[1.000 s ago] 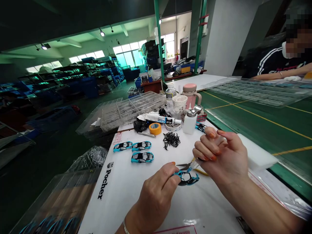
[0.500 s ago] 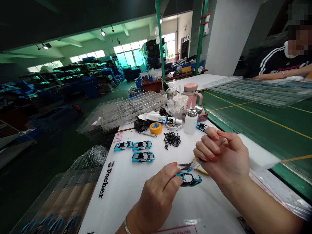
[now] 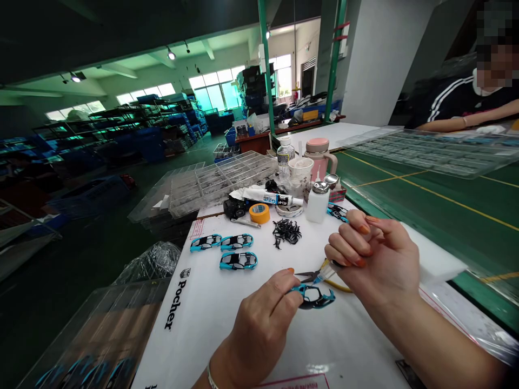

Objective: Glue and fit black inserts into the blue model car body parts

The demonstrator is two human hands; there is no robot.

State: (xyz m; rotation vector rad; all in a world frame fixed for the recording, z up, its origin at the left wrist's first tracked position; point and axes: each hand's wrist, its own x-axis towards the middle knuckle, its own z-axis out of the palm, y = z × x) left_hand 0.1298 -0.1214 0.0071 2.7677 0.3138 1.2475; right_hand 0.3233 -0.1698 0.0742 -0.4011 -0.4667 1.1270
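Note:
My left hand (image 3: 263, 319) pinches the left end of a blue and black model car body (image 3: 318, 299) above the white table. My right hand (image 3: 375, 251) is closed, palm partly turned up, around a clear syringe (image 3: 327, 272) with a blue tip. That tip points down and left, just above the car body's upper edge; whether it touches cannot be made out. Most of the syringe is hidden by the fingers. Behind it lies a yellow-handled tool with dark jaws (image 3: 307, 276), partly covered. Further left, three similar car bodies (image 3: 238, 261) rest on the table.
A pile of small black parts (image 3: 287, 232) lies mid-table. Behind are orange tape (image 3: 259, 213), a glue tube (image 3: 272, 198), a white dispenser bottle (image 3: 317, 204), a pink mug (image 3: 318, 156) and clear divided trays (image 3: 227, 175). White foam (image 3: 440, 256) lies right. A person (image 3: 458, 108) sits far right.
My right hand has shifted slightly right, and the syringe tip has drawn a little away from the car body. My left hand and the car body stay almost where they were.

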